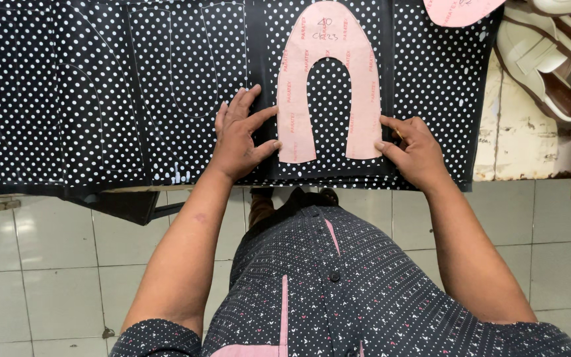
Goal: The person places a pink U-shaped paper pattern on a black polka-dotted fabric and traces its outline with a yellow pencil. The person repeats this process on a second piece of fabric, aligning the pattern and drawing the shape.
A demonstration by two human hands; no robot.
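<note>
Pink card pattern (pixel 328 63) looks light, stiff; left hand (pixel 239 135) flat at nine o'clock, right hand (pixel 414 145) fingertips pinning three o'clock, fabric (pixel 100 99) limp.

Single head camera, looking steeply down, close over table edge, floor below

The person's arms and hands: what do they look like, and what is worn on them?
Both hands, left hand and right hand, are bare, without gloves or visible rings. The forearms are bare too. Short sleeves of a dark shirt with small pale and pink marks and pink trim end above the elbows.
</note>
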